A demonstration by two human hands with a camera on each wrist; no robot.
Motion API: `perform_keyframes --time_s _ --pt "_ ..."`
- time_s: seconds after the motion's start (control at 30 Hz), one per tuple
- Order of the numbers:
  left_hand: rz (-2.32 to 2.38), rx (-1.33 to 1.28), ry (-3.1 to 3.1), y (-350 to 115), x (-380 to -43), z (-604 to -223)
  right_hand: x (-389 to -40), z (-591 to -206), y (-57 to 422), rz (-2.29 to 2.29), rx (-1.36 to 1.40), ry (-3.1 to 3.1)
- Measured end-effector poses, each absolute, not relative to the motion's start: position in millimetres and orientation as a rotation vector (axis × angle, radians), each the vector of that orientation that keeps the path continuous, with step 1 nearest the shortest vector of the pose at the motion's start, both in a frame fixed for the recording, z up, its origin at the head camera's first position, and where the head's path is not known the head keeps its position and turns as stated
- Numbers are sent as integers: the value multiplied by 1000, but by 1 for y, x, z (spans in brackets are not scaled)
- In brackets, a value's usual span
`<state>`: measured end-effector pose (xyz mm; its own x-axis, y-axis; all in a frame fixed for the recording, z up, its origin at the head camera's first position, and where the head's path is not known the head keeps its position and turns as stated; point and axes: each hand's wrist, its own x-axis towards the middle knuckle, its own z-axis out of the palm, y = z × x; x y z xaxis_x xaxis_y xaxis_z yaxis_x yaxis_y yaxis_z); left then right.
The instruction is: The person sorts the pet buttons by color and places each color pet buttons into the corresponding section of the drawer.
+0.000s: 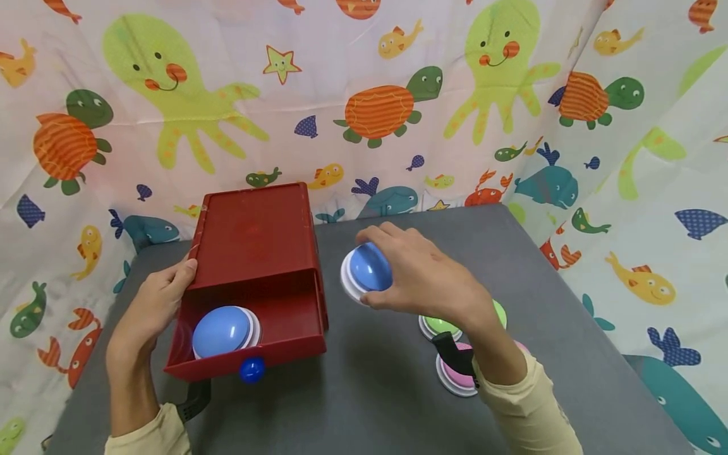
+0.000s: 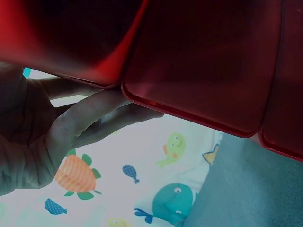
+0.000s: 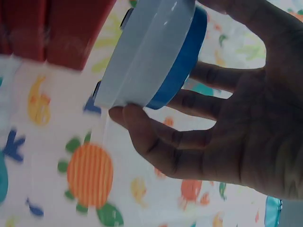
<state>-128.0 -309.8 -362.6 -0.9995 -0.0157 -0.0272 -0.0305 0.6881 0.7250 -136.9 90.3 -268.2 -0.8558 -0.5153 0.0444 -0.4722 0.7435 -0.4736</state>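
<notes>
A red plastic box (image 1: 256, 237) with its drawer (image 1: 292, 316) pulled out stands at the left in the head view. My left hand (image 1: 156, 306) grips its left side, thumb on top, and the left wrist view shows fingers (image 2: 97, 111) against the red plastic. Inside the drawer lies a push button with a blue dome (image 1: 222, 332) and white rim. To the right of the box, my right hand (image 1: 421, 272) holds a second blue-domed push button (image 1: 370, 266) in the air, tilted. The right wrist view shows its white base (image 3: 142, 56) between thumb and fingers.
Behind my right forearm, a green push button (image 1: 440, 326) and a pink push button (image 1: 455, 379) sit on the grey table (image 1: 375, 404), partly hidden. A blue knob (image 1: 252, 370) sticks out from the drawer front. A sea-animal curtain (image 1: 318, 57) hangs behind the table.
</notes>
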Motion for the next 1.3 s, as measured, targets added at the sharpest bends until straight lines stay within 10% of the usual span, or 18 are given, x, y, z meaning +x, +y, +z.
perform_keyframes --time_s 1.3 --pt "1277 17 2851 -310 -127 -366 -114 -284 -31 -247 -1151 2855"
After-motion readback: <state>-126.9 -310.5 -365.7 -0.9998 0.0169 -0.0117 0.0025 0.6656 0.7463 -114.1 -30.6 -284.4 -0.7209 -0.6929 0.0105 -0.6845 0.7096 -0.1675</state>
